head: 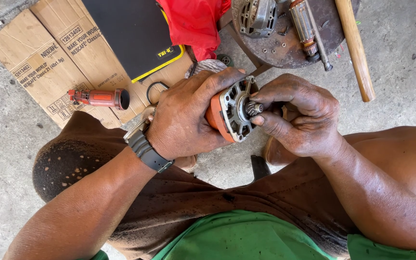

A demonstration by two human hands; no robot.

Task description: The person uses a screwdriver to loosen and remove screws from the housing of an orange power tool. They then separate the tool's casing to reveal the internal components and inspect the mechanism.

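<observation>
My left hand (188,115) wraps around an orange power-tool motor housing (216,120) whose grey metal end plate (234,110) faces right. A small toothed pinion gear (253,109) sticks out of the plate's middle. My right hand (299,115) pinches that gear between thumb and fingertips. A dark watch (148,150) sits on my left wrist. Both hands hover above my knees, over the concrete floor.
Flattened cardboard (49,62) lies at the upper left with an orange tool body (99,98) on it. A black and yellow case (136,36) and red cloth (196,21) lie behind. A round rusty stand (290,50) holds an armature (304,26), a grey housing (258,17) and screws. A wooden handle (357,48) leans at right.
</observation>
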